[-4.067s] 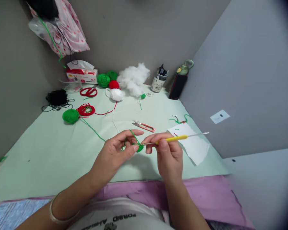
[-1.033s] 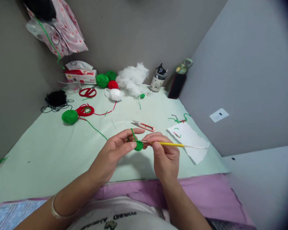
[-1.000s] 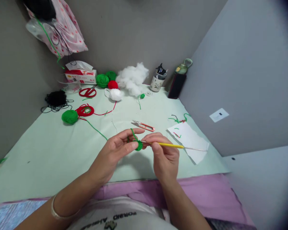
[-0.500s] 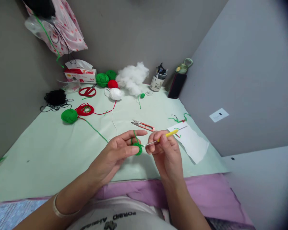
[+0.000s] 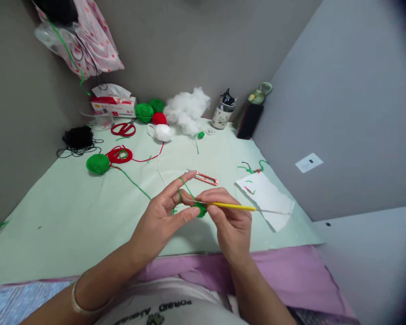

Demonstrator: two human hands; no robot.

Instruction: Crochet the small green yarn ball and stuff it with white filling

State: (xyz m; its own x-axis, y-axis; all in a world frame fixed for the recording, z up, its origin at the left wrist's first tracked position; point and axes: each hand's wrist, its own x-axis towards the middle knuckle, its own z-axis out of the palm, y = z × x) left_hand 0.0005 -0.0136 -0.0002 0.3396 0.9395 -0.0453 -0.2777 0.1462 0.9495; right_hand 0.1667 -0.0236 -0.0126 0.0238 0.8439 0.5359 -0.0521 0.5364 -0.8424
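Between the thumb and fingers of my left hand (image 5: 167,210) is a small green crochet piece (image 5: 200,209). Green yarn (image 5: 186,185) runs from the piece over my raised left index finger and round another finger. My right hand (image 5: 230,216) grips the yellow handle of a crochet hook (image 5: 235,206), which lies nearly level. Its thin metal tip points left and meets the top of the crochet piece, partly hidden by my fingers. Just beyond my hands, orange-handled thread snips (image 5: 206,179) rest on the table.
A green yarn ball (image 5: 98,164) and a red yarn coil (image 5: 120,154) lie left, near black yarn (image 5: 78,137). Red scissors (image 5: 123,129), a tissue box (image 5: 113,106), white stuffing (image 5: 187,110), a pen cup (image 5: 223,114) and a bottle (image 5: 252,115) stand behind. White paper (image 5: 270,203) lies right.
The crochet hook has swung from slanting up to nearly level, and its tip has moved left over the crochet piece. My left index finger has lifted, and my hands are closer together.
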